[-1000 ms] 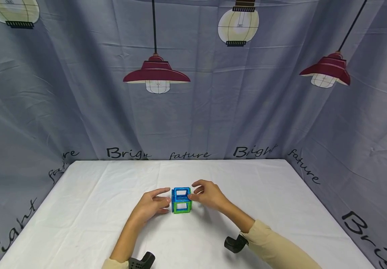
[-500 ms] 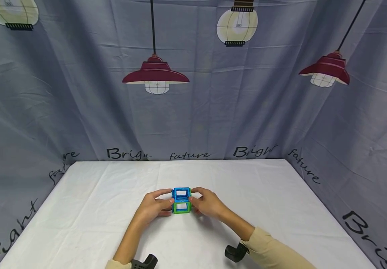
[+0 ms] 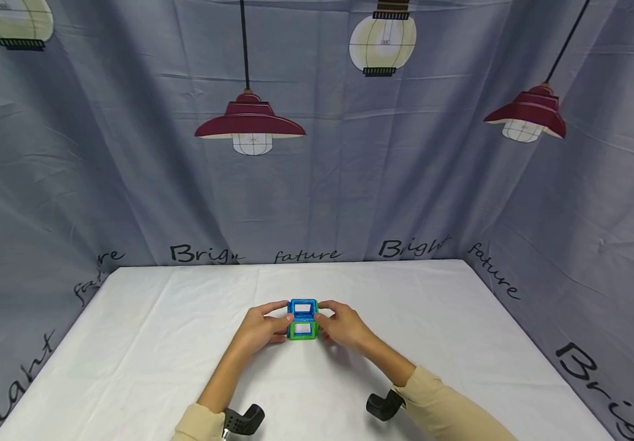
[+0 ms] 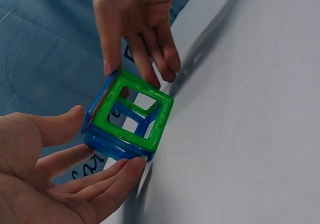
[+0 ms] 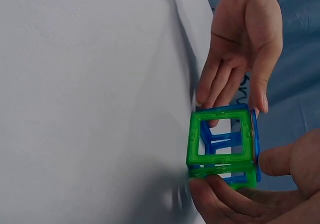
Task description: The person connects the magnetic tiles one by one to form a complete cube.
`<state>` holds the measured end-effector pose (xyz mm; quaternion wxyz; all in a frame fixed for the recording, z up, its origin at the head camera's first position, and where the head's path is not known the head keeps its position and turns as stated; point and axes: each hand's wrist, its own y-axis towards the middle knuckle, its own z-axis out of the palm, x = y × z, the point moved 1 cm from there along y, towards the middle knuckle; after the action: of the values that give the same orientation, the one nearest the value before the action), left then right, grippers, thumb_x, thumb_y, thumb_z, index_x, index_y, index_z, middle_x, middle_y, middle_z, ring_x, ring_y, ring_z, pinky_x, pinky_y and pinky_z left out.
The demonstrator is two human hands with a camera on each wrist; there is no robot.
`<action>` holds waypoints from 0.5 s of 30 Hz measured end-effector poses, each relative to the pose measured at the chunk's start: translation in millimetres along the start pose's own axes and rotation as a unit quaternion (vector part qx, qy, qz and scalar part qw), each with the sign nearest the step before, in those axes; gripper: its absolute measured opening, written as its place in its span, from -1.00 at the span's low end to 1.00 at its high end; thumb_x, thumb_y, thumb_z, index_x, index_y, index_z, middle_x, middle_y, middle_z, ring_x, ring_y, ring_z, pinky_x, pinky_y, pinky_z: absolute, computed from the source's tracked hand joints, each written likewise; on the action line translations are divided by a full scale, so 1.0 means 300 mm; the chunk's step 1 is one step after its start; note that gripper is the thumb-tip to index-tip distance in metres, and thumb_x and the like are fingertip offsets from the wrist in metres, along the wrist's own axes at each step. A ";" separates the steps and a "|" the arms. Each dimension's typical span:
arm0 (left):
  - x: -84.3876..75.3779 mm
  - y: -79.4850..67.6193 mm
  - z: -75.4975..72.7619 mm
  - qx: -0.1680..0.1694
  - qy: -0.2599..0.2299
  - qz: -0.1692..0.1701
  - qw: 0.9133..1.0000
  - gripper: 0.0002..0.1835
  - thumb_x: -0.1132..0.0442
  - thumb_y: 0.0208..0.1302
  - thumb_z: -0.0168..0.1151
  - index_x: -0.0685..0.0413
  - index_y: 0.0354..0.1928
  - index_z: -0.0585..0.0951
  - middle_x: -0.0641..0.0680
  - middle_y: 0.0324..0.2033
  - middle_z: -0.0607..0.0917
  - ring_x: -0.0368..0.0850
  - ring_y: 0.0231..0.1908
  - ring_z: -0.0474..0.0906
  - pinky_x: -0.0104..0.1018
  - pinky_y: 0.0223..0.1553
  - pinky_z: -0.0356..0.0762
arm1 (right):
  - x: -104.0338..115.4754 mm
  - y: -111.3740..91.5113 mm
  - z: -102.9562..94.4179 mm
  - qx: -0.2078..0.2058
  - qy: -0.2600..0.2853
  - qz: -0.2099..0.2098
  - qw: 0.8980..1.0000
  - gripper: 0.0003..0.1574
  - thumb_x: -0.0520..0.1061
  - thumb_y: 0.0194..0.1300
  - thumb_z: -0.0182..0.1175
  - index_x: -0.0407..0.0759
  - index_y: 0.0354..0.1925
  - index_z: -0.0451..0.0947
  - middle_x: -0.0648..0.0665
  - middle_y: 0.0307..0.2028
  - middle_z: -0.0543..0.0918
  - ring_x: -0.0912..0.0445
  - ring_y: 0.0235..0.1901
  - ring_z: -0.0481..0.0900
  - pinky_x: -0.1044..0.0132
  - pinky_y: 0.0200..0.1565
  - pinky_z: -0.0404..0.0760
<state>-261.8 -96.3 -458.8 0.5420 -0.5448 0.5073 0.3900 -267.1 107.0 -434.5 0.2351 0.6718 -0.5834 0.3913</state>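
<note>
A small cube of magnetic building tiles [image 3: 302, 320], square see-through frames in blue and green, is on the white table. In the head view a blue frame forms its top and a green one its near side. My left hand [image 3: 256, 331] holds it from the left, thumb near the top edge and fingers along the side. From the right, my right hand [image 3: 344, 324] grips it, thumb by the blue top tile and fingers against a green side [image 5: 220, 159]. In the left wrist view the left thumb [image 4: 67, 126] looks slightly apart from the cube. The underside is hidden.
A white cloth covers the table [image 3: 157, 361]. Grey curtains [image 3: 317, 184] printed with lamps and lettering rise behind it and at both sides. Black wrist devices [image 3: 245, 421] are on both forearms, below the hands.
The right hand's fingers were partly raised and have come down onto the cube; the left hand has closed in too. Cube and hands have shifted slightly away and to the right.
</note>
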 end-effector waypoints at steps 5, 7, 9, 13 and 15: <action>-0.017 0.029 0.014 -0.018 0.022 -0.004 1.000 -0.46 0.20 0.34 0.36 0.12 0.34 0.54 0.19 -0.17 0.76 -0.06 -0.30 0.72 -0.17 -0.20 0.75 | 0.004 0.024 -0.006 -0.006 0.004 0.012 1.000 -0.45 -0.06 0.52 0.11 -0.29 0.35 0.42 -0.24 -0.26 0.74 -0.01 -0.40 0.69 0.15 -0.29 0.70; -0.019 0.040 0.016 -0.025 0.025 -0.006 0.999 -0.47 0.22 0.33 0.36 0.11 0.33 0.55 0.20 -0.18 0.76 -0.07 -0.32 0.72 -0.17 -0.21 0.75 | 0.005 0.032 -0.005 -0.008 0.004 0.013 1.000 -0.45 -0.06 0.52 0.11 -0.28 0.35 0.43 -0.24 -0.26 0.74 -0.01 -0.39 0.69 0.14 -0.27 0.71; -0.020 0.047 0.016 -0.030 0.027 -0.007 0.999 -0.47 0.23 0.33 0.36 0.12 0.32 0.55 0.21 -0.18 0.75 -0.08 -0.33 0.71 -0.18 -0.23 0.75 | 0.006 0.040 -0.003 -0.010 0.003 0.013 1.000 -0.45 -0.06 0.52 0.11 -0.28 0.35 0.43 -0.25 -0.27 0.74 -0.02 -0.39 0.70 0.14 -0.27 0.71; -0.022 0.055 0.014 -0.033 0.029 -0.013 0.999 -0.47 0.23 0.34 0.36 0.12 0.33 0.54 0.20 -0.16 0.74 -0.10 -0.30 0.71 -0.20 -0.23 0.75 | 0.004 0.049 0.002 -0.019 0.001 0.013 1.000 -0.46 -0.07 0.51 0.11 -0.29 0.34 0.44 -0.25 -0.28 0.74 -0.02 -0.41 0.70 0.15 -0.31 0.70; -0.023 0.055 0.011 -0.033 0.032 -0.015 0.999 -0.47 0.23 0.34 0.36 0.11 0.33 0.54 0.20 -0.15 0.74 -0.11 -0.29 0.71 -0.20 -0.23 0.75 | 0.005 0.050 0.006 -0.020 0.002 0.013 1.000 -0.45 -0.06 0.52 0.11 -0.29 0.34 0.44 -0.24 -0.28 0.74 -0.02 -0.41 0.70 0.17 -0.33 0.69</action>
<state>-278.8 -90.3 -455.7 0.5128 -0.5820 0.5030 0.3811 -281.3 101.7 -436.4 0.2445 0.6587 -0.5993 0.3836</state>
